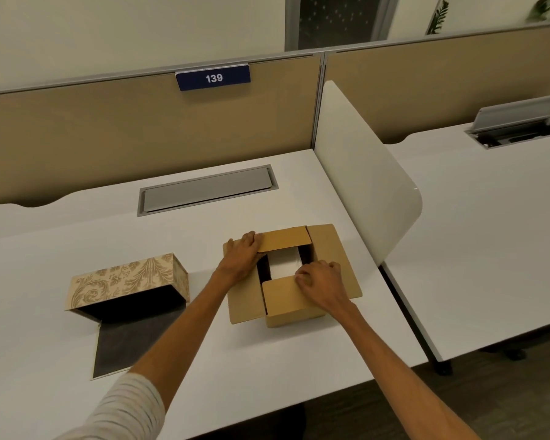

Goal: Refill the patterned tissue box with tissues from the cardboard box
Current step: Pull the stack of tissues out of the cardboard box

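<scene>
A brown cardboard box [331, 249] stands on the white desk, its top flaps partly folded back. White tissues [285, 262] show through the gap in the middle. My left hand [240, 257] rests on the box's left flap, fingers curled over its inner edge. At the near flap, my right hand [321, 282] has its fingers bent at the opening's rim. The patterned tissue box [124, 279] lies to the left, its dark inside facing me and its dark flap [131, 344] flat on the desk.
A grey cable hatch [207, 190] is set into the white desk [45, 392] behind the boxes. A white curved divider [362, 173] rises right of the cardboard box. Tan partition panels with a "139" sign [213, 78] close the back. A second desk lies to the right.
</scene>
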A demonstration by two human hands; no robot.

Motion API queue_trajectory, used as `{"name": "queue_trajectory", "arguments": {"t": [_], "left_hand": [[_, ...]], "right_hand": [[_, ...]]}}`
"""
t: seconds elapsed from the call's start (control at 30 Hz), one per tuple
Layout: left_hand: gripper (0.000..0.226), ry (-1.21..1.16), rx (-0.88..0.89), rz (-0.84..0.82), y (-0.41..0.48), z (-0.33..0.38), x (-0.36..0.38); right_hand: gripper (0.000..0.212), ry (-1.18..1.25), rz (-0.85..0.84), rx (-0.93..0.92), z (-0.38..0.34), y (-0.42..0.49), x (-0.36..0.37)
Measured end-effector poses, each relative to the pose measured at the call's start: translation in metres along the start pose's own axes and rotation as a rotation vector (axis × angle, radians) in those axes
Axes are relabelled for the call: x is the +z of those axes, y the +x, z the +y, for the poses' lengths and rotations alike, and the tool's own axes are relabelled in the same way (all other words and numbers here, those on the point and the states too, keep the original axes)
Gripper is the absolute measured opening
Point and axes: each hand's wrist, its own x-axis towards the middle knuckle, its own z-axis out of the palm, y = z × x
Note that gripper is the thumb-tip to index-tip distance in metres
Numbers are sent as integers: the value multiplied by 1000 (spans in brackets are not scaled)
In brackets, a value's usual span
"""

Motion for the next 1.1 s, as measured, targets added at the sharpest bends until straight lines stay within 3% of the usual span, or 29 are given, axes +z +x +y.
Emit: {"name": "queue_trajectory", "arguments": {"t": [0.17, 0.3, 0.5, 0.57, 0.73, 0.9, 1.1], "left_hand": [[48, -147, 19, 142, 7, -7, -12], [29, -372, -79, 332, 15, -4, -23], [18, -500, -136, 613, 29, 13, -28], [22, -484, -138, 595, 34, 18, -26], [53, -312, -93, 471, 37, 18, -7], [40, -250, -40, 308, 33, 5, 12], [39, -390, -50, 306, 35, 11, 5]], "right_hand": [[24, 99, 93, -62, 0, -12, -11], [28, 267, 162, -46, -10, -30, -28], [26, 303, -18, 19, -12, -62, -45], [18, 262, -100, 32, -8, -70, -42], [29, 157, -149, 19, -2, -82, -33], [34, 97, -102, -20, -1, -84, -23], [30, 31, -29, -38, 4, -85, -8]]}}
